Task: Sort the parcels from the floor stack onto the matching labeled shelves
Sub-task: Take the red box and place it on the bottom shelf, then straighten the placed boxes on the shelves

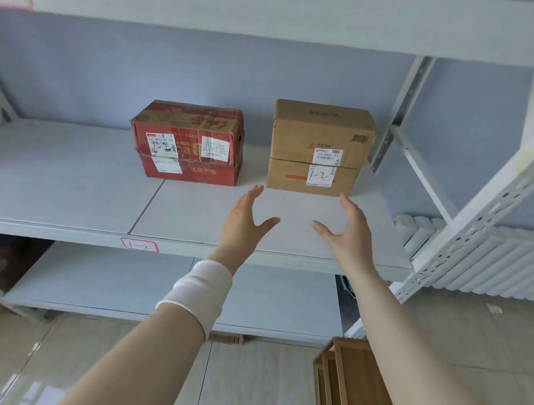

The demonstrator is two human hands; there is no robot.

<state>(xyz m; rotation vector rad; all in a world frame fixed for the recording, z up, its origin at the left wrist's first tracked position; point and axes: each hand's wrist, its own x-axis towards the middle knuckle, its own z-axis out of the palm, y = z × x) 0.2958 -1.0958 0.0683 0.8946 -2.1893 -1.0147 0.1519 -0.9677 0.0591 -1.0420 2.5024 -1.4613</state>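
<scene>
Forearms reach up from the bottom edge, the left one wearing a white wrist band (199,291). The left hand (243,222) and the right hand (347,233) hang above the front of the middle shelf (77,178), palms facing each other, fingers straight and spread, grasping nothing. Their fingertips come just beside the lower front corners of the brown parcel (317,149); whether they touch it I cannot tell. That parcel stands upright on the shelf, with "1-2" handwritten on its white shipping label. Just to its left, apart from it, sits a red parcel (188,143) (its handwritten mark is too small to read). A red-bordered tag (139,245) on the shelf's front edge reads "1-2". Below is a lower shelf (118,281). A wooden frame (349,380) stands at the bottom right, and a white radiator (486,261) is behind the rack's perforated upright (473,220).
</scene>
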